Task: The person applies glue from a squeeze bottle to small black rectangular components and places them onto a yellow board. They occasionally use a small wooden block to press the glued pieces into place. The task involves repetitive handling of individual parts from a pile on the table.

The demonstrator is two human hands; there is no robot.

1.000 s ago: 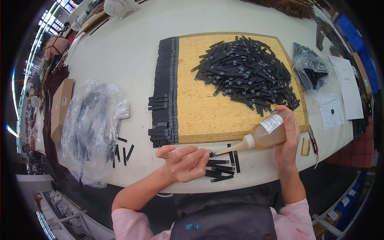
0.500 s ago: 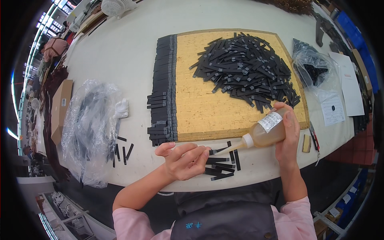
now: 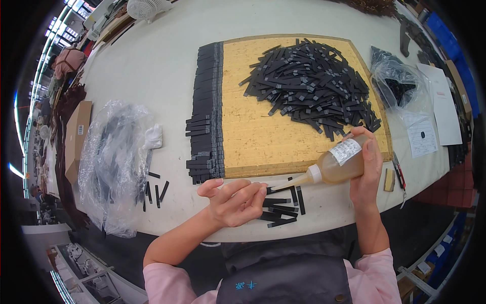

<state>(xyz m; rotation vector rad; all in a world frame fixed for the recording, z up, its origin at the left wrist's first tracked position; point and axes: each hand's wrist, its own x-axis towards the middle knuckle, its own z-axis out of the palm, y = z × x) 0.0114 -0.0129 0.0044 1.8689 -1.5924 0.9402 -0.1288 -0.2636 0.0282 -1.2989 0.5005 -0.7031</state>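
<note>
My right hand [image 3: 367,169] is wrapped round a clear squeeze bottle [image 3: 340,163] of amber liquid, likely glue, tipped so its long nozzle points left and down. The nozzle tip meets or nearly meets the end of a short black strip [image 3: 270,190]. That strip is pinched in the fingers of my left hand [image 3: 234,203], which hide most of it. Several loose black strips [image 3: 281,209] lie on the table just below. Beyond my hands is a yellow board [image 3: 273,157] with a heap of black strips [image 3: 309,83]; more strips sit in an overlapping row [image 3: 205,101] along its left edge.
A clear plastic bag [image 3: 114,167] and a cardboard box [image 3: 78,137] are on the left. To the right lie a red utility knife [image 3: 399,172], a small yellowish block [image 3: 389,180], another plastic bag [image 3: 397,83] and paper sheets [image 3: 421,137]. A white fan [image 3: 147,9] stands far left.
The bottle has shifted slightly right, and its nozzle tip now lies at the strip's end nearer my left fingertips. My left hand has barely moved.
</note>
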